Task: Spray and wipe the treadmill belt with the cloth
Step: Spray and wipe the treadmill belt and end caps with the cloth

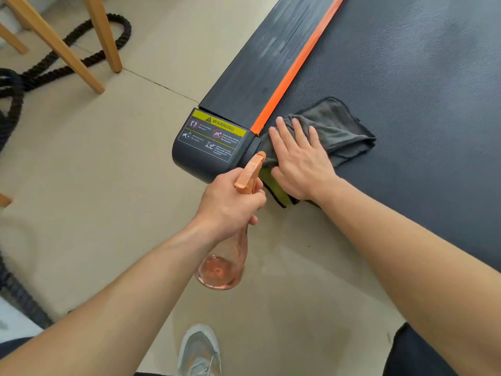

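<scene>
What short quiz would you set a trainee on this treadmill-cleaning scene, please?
1. True or false: the right hand lies with straight fingers on the cloth.
2. What does the left hand grip? A) the spray bottle B) a brush C) a sponge
3. Fill in: the strip along the edge of the belt is coloured ____.

Key: 1 true; 2 A; 3 orange.
</scene>
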